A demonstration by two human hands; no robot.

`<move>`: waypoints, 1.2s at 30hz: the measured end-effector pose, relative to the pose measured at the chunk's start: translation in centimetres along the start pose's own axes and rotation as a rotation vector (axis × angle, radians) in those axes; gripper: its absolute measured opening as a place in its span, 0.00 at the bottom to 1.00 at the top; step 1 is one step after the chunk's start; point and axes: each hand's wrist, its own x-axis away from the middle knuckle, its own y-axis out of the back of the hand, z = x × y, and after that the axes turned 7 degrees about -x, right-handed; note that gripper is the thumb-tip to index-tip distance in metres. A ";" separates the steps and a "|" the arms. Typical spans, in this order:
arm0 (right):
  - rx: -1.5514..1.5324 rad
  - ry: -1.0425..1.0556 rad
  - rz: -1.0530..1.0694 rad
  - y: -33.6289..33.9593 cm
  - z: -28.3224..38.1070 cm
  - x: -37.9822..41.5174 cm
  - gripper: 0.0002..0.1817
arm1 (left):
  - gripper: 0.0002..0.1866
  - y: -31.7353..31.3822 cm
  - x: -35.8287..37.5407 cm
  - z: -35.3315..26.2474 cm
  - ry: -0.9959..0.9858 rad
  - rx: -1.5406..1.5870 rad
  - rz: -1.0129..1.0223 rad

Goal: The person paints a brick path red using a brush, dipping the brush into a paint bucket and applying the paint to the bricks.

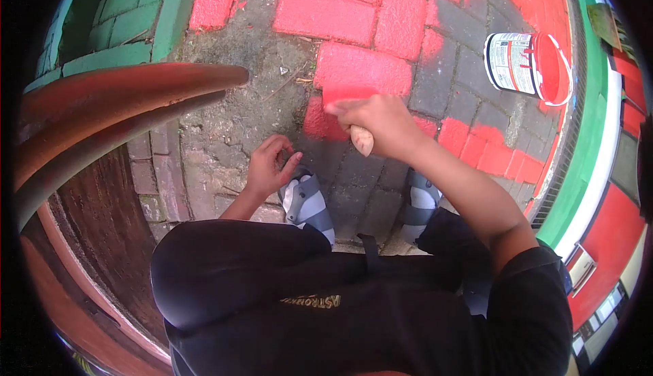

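Observation:
My right hand [388, 123] is wrapped round a paintbrush, whose pale wooden handle end [362, 141] sticks out below the fist. The brush's red-coated bristles [345, 95] lie against a wet red paving brick [364, 66]; the hand hides part of the brush. Near my left shoe, my left hand [266, 165] hangs with its fingers loosely curved, thumb apart, holding nothing. There are small red marks on its fingertips. Grey unpainted bricks [340, 162] lie below the brush, between my shoes.
A white-labelled paint bucket [513, 63], red inside, lies tilted on the paving at right. Thick rusty-red pipes [136, 94] curve in from the left. A green block wall [126, 19] stands upper left. A green kerb and drain grate [568, 145] run along the right.

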 end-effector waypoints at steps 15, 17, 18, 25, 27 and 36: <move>0.041 0.091 -0.171 -2.2 0.7 -3.9 0.06 | 0.09 -0.2 0.1 -0.2 0.009 0.009 -0.018; -0.235 0.029 -0.106 -1.9 2.0 -3.7 0.07 | 0.09 -0.2 0.3 -0.1 -0.011 -0.001 -0.005; -0.235 0.027 -0.105 -1.5 1.2 -4.5 0.07 | 0.10 -0.1 0.3 -0.2 -0.038 -0.013 0.007; -0.058 -0.152 -0.264 2.3 -2.1 -9.3 0.02 | 0.12 -0.6 1.4 -1.0 -0.032 0.046 0.012; 0.074 -0.074 -0.140 1.2 -0.6 -7.6 0.04 | 0.12 -0.6 1.4 -0.9 -0.029 0.064 0.016; -0.142 -0.311 -0.398 5.6 -5.0 -7.8 0.05 | 0.12 -0.8 1.3 -0.8 -0.067 0.072 0.017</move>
